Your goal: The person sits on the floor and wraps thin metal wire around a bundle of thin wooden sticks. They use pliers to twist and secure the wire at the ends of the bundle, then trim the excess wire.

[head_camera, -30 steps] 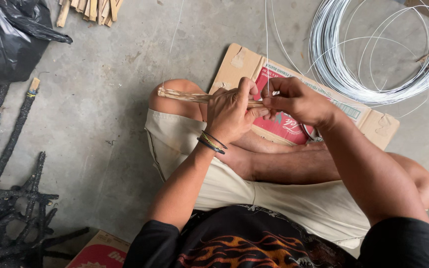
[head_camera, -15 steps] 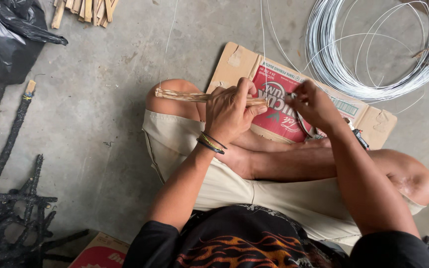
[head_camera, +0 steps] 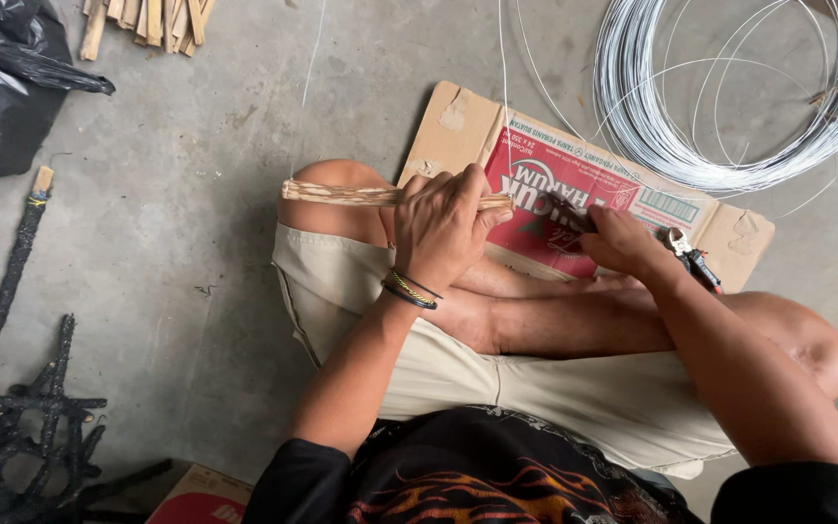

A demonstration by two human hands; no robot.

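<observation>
Head view looks down on a person sitting cross-legged on a concrete floor. Left hand is closed around a bundle of thin sticks, which lies roughly level across the left knee; the bundle's right end pokes out just past the fingers, its middle hidden in the grip. Right hand rests on a flattened cardboard box in front of the legs — its fingers curl over something dark, perhaps a tool handle, but the object is too covered to name, so I cannot tell whether the hand grips it. Just beside that hand lie pliers with red-and-black handles, partly hidden by the wrist. The two hands are apart.

A coil of wire sits beyond the box, cut off at the top and right edges. One strand runs down toward the hands — where it ends is unclear.

A black bag, charred sticks and wood slats are all cropped at the left and top.
</observation>
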